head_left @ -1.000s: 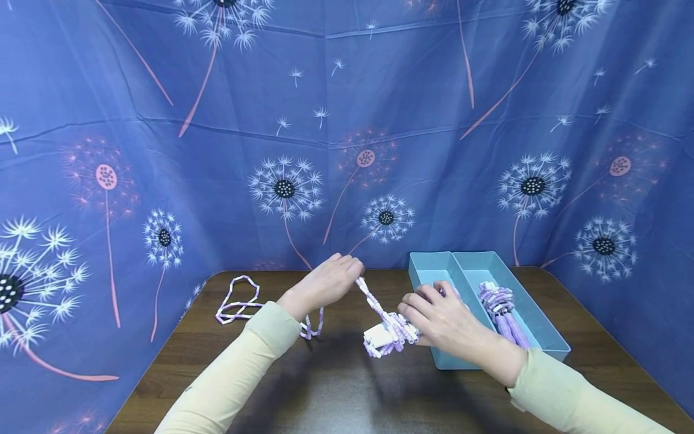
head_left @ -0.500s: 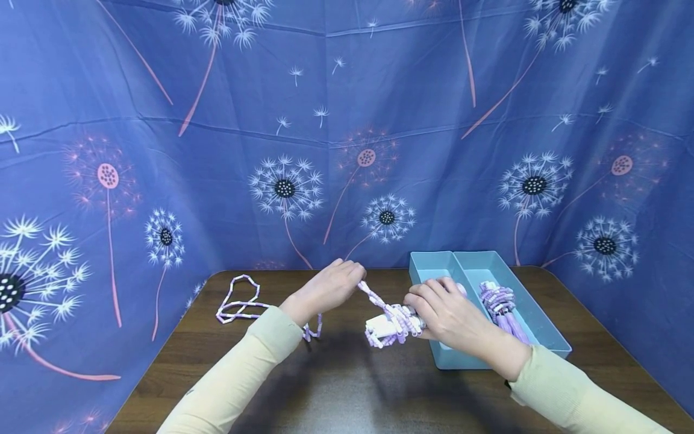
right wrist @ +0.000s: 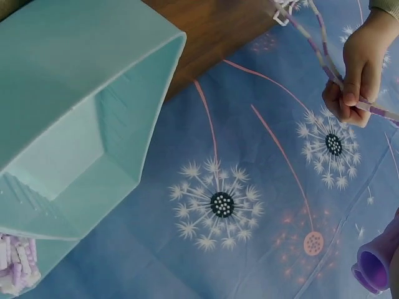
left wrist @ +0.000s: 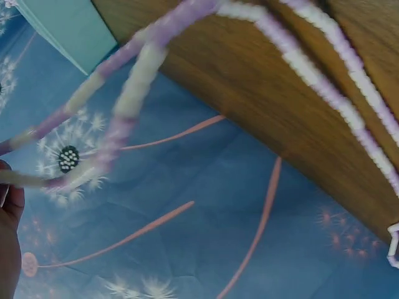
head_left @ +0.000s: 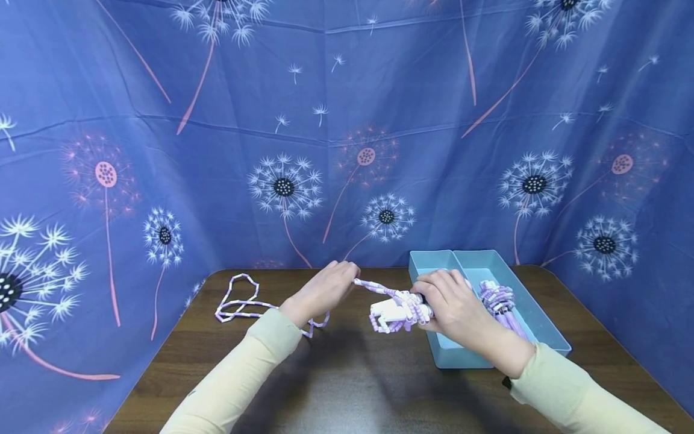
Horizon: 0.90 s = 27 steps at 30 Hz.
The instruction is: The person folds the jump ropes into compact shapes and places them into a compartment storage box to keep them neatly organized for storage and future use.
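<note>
Rope's about half wound, I'd say. Right hand (head_left: 452,304) grips the coiled bundle (head_left: 398,312) mid-frame, just beside the teal tray (head_left: 547,337); left hand (head_left: 325,289) pinches the beaded jump rope (head_left: 374,286). A loose tail (head_left: 238,301) lies on the surface (head_left: 347,386) at left.

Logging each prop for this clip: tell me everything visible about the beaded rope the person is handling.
The beaded rope is a string of short purple and white segments, plastic by the look of it. The right hand grips its wound-up bundle with white handles just left of the teal tray. The left hand pinches a taut stretch running from the bundle. The rest trails under the left wrist and lies in loose loops on the wooden table at far left.
</note>
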{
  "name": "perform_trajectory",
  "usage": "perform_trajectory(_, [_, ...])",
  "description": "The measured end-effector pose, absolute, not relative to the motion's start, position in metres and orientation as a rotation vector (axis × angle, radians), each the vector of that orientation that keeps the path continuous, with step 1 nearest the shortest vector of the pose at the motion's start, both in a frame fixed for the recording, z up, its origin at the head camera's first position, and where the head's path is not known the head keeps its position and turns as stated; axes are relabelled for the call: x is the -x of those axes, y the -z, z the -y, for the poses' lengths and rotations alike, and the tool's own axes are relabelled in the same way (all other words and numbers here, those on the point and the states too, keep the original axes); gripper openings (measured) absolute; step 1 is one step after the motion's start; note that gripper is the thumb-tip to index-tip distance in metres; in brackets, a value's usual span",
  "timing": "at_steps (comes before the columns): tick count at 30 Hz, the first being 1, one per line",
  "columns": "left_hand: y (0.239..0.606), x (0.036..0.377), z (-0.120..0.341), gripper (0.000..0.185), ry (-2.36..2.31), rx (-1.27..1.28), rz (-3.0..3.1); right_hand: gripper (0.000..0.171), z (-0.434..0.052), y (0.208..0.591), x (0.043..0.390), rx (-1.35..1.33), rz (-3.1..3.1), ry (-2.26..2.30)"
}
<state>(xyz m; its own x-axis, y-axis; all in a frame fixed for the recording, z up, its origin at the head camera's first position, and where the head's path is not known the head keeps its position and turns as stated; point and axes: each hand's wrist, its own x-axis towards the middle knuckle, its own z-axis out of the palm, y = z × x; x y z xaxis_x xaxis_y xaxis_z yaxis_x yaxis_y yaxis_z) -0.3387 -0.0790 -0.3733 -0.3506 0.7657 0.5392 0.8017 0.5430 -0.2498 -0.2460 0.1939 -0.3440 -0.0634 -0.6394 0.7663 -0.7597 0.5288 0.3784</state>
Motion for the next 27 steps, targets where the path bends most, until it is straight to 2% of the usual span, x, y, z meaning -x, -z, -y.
perform_trajectory(12, [0.406,0.343,0.095,0.013,0.021,1.213,2.296,0.045,-0.191,0.334,0.247,-1.061,1.745,-0.273])
perform_trajectory(20, [0.420,0.328,0.088,0.018,-0.018,1.264,2.333,0.043,-0.193,0.337,0.247,-1.009,1.827,-0.386])
perform_trajectory(27, [0.419,0.313,0.075,0.015,-0.145,1.225,2.295,0.051,-0.193,0.336,0.248,-0.827,1.915,-0.425])
